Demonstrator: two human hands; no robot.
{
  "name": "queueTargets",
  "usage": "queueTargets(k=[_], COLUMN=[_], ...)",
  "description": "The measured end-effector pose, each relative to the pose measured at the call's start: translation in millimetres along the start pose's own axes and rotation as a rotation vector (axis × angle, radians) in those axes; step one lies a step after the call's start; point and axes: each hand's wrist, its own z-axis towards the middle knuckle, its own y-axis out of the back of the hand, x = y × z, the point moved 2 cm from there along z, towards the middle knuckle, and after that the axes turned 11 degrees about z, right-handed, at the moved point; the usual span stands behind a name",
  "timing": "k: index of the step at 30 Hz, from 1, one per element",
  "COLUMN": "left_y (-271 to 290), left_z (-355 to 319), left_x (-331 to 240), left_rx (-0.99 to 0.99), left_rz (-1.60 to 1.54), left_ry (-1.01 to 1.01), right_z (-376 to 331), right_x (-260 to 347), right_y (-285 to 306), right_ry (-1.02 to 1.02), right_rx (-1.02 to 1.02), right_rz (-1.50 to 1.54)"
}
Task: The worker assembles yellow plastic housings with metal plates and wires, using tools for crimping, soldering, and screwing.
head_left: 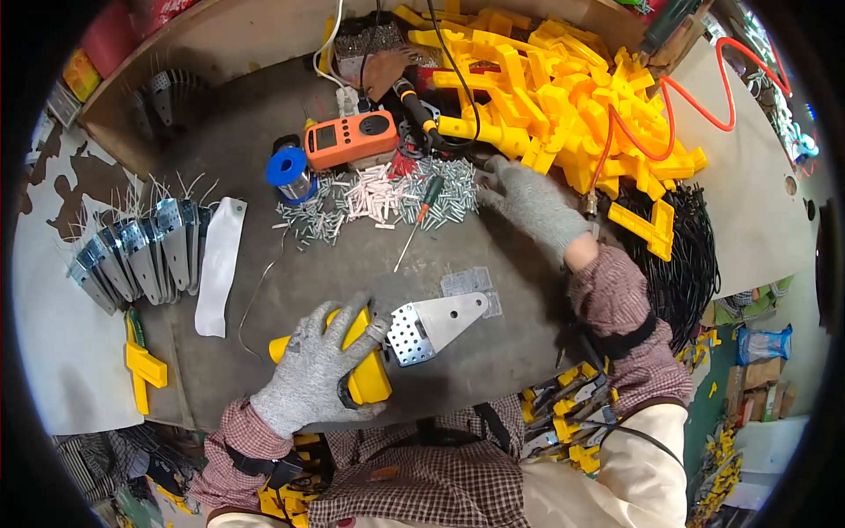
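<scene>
My left hand [319, 374], in a grey knit glove, is wrapped over a yellow plastic handle [368, 377] lying on the dark bench. Beside its fingertips, at the handle's right side, lies a tapered metal plate [451, 319] with a perforated bright section [410, 336]. Whether plate and handle are joined is hidden. My right hand [534, 204], gloved alike, reaches to the right edge of a heap of small grey plugs [451, 195], fingers slightly apart. Nothing shows in it. Left of it, a screwdriver [431, 201] lies on the heap beside pale pink plugs [374, 192].
A big pile of yellow plastic parts [563, 97] fills the back right, with black cables [682, 264] beside it. An orange meter [352, 141] and a blue solder spool [290, 174] stand behind the plugs. Metal plates with wires [145, 251] stand at left, beside a white strip [220, 264].
</scene>
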Motion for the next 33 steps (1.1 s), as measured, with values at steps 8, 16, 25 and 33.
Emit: queueTargets(k=[8,16,25,33], left_y=[-3,-2,-15,-27], left_z=[2,-4,-1,-7], left_x=[1,7,2,-1], left_rx=[0.019,0.057,-0.011,-0.038], left_rz=[-0.013,0.037,-0.032,-0.062], left_ry=[-0.084,-0.072,-0.154,-0.117], right_z=[8,-46,-114,-124], right_x=[-2,56,94,100], right_y=[-51,-20,-90,-100], right_ry=[0.085,0.249,0.431,0.401], right_rx=[-0.125,-0.222,-0.045,-0.152], right_rz=[0.249,0.532,0.864,0.84])
